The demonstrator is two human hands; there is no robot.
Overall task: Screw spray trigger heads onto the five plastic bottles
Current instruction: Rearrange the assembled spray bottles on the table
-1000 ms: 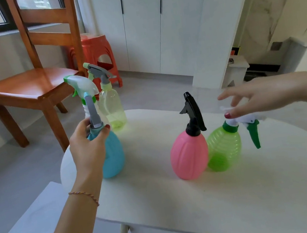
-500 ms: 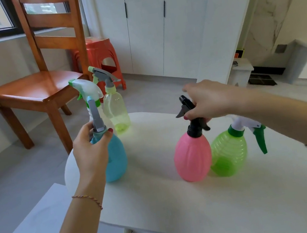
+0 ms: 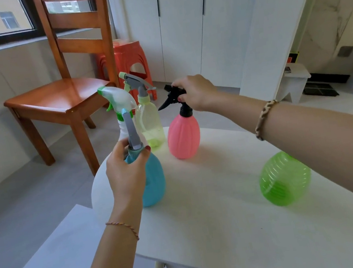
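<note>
Head view, white table [image 3: 233, 229] with five bottles.

Left hand [image 3: 126, 172]: fingers and thumb curled round the neck of the blue bottle [image 3: 153, 184], just under its grey trigger head [image 3: 132, 132]. Bottle upright at the table's 9 o'clock edge.

Right hand [image 3: 197, 94]: fingers closed on the black trigger head [image 3: 173, 98] seated on the pink bottle [image 3: 184, 136]. Nozzle points toward 9 o'clock. Pink bottle upright, at about 12 o'clock on the table; whether its base touches the surface I cannot tell.

Behind the blue bottle, toward 11 o'clock: a clear bottle with a white-and-green trigger head [image 3: 118, 96], and just beside it a pale yellow-green bottle [image 3: 149, 124] with a grey trigger head [image 3: 139, 84]. Both upright with heads fitted.

Green ribbed bottle [image 3: 283, 179]: toward 3 o'clock, well apart from the others, its upper part hidden under the right forearm; head not visible.

Off the table: wooden chair [image 3: 62, 99] at 10 o'clock, red plastic stool [image 3: 130, 57] behind it, white cabinets [image 3: 185, 22] at 12 o'clock.
</note>
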